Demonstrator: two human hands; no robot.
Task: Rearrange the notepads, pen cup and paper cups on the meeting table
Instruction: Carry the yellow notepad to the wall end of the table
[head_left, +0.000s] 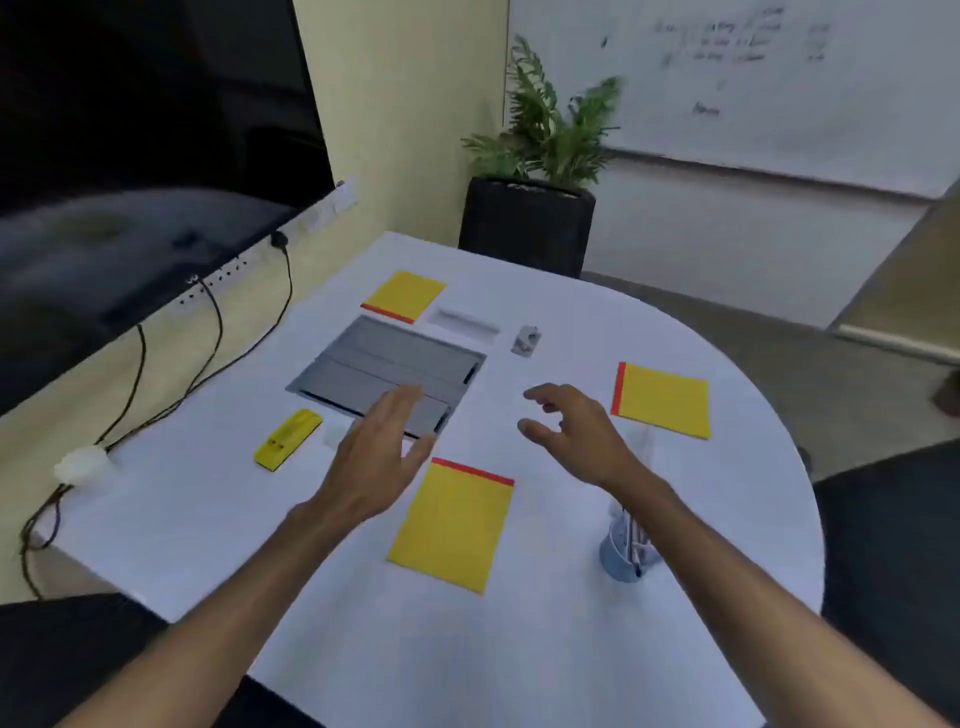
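Both hands hover above the table (519, 649), grasping nothing; the left hand (379, 457) is flat with straight fingers over the near edge of the grey hatch (387, 364); the right hand (571, 431) is loosely curled and empty.

Taking the hatch as the dial's centre, 3 yellow pads lie flat: the near notepad (452, 525) at 6 o'clock, the right notepad (664, 400) at 3 o'clock, the far notepad (404, 295) at 12 o'clock. The pen cup (618, 561) stands at 5 o'clock, partly hidden by the right forearm. No paper cup can be told for sure.

The step looks like a reach for a pad; a flat pad likely lifts best with a thumb worked under its red bound edge, or by sliding it on the smooth top rather than clawing at it.

The right notepad and the pen cup sit near the curved rim, so push them inward, not outward; the right forearm should lift clear of the pens first. The hatch may catch a sliding corner. Bare top lies at 6 to 7 o'clock; a yellow block (287, 439) occupies 8 o'clock.
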